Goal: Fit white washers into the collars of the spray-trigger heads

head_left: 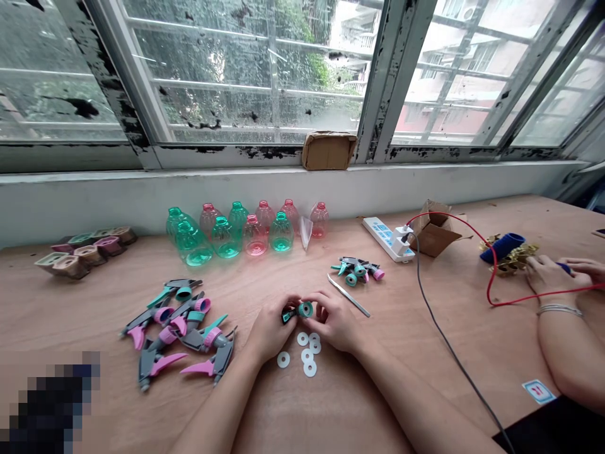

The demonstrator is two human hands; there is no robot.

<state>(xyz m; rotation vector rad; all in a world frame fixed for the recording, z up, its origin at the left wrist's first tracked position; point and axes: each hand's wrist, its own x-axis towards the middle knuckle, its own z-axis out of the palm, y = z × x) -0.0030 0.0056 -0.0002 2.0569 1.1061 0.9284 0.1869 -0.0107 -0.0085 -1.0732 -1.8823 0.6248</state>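
Observation:
My left hand is closed around a small grey spray trigger head whose teal collar points toward me. At the collar's rim, the thumb and fingers of my right hand are pinched together. Whether a washer sits between those fingertips cannot be made out. Just below my hands, several white ring washers lie flat on the wooden table. To the left is a loose pile of grey trigger heads with pink or teal collars and levers. A smaller group of trigger heads lies beyond my right hand, near metal tweezers.
Clear green and red bottles stand along the wall. Capped-looking wrapped packs lie at left. A power strip, cables and an open cardboard box are at right. Another person's hands work beside a blue roll.

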